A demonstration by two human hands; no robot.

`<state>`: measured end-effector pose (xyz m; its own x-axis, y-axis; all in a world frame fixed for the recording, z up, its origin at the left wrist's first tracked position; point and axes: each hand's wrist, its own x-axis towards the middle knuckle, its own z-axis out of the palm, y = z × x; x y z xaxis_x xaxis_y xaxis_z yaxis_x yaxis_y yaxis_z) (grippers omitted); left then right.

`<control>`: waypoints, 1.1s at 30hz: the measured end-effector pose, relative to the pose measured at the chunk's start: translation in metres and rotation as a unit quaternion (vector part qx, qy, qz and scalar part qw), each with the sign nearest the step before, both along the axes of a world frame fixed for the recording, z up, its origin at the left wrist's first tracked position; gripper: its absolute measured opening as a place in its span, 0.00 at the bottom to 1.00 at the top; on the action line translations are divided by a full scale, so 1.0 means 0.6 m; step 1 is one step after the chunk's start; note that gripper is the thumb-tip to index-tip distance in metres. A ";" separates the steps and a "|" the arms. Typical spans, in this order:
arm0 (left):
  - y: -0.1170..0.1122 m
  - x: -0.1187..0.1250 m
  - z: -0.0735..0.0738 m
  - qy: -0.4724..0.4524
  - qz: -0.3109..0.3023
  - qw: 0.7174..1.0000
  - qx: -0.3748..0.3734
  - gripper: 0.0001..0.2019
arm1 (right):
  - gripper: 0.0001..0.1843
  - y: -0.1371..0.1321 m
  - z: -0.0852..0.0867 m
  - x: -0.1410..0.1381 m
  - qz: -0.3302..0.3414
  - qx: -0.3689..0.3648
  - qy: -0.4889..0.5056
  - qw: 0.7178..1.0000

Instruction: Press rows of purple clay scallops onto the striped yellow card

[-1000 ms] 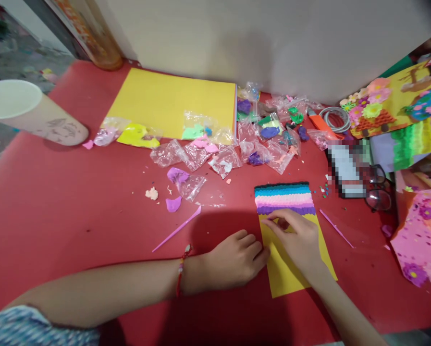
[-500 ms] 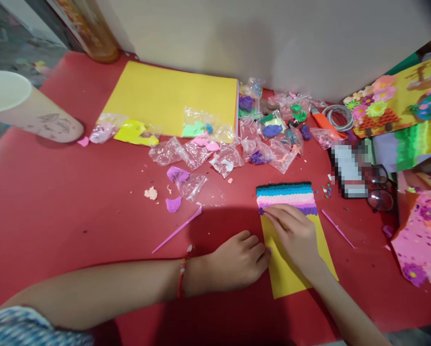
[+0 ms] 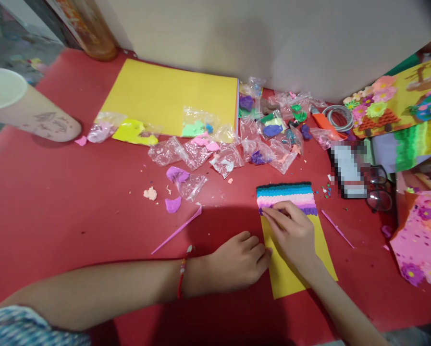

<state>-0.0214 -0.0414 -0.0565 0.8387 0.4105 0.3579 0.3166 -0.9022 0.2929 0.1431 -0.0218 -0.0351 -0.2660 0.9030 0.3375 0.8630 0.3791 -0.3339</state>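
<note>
A yellow card (image 3: 290, 269) lies on the red table, its far end covered by stripes of modelling clay (image 3: 283, 191) in black, blue, white, pink and purple. At the left end of the purple stripe, my right hand (image 3: 294, 230) pinches a bit of purple clay (image 3: 261, 211) between thumb and fingertips against the card. My left hand (image 3: 239, 262) is curled closed, with its thumb tip at the card's left edge; what its fingers hold, if anything, is hidden. Pink modelling tools lie on either side, one on the left (image 3: 177, 230) and one on the right (image 3: 338, 228).
Small plastic bags of coloured clay (image 3: 226, 161) spread behind the card. Loose purple clay (image 3: 173, 204) lies left. A yellow sheet (image 3: 172, 96), a tall cup (image 3: 31, 108) and a bottle (image 3: 96, 33) stand farther back. Rightward are a phone (image 3: 348, 168), glasses (image 3: 379, 199) and clay pictures (image 3: 422, 235).
My right hand has shifted very slightly at the left end of the purple stripe, its fingers a little more bent. My left hand stays put.
</note>
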 end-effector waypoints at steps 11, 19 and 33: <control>0.002 0.001 0.002 -0.016 0.000 1.000 0.011 0.05 | 0.21 -0.021 0.013 0.019 0.061 0.054 -0.008 0.997; 0.001 0.000 0.002 0.002 -0.003 1.000 0.006 0.04 | 0.21 -0.025 0.003 0.015 0.074 0.063 -0.081 0.992; -0.002 0.003 0.005 0.004 0.012 1.000 0.013 0.05 | 0.21 -0.033 0.005 0.013 0.081 0.065 -0.095 0.990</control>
<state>-0.0195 -0.0423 -0.0537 0.8315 0.4217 0.3616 0.3411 -0.9014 0.2668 0.1507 -0.0417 -0.0320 -0.4734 0.7960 0.3772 0.8305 0.5461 -0.1101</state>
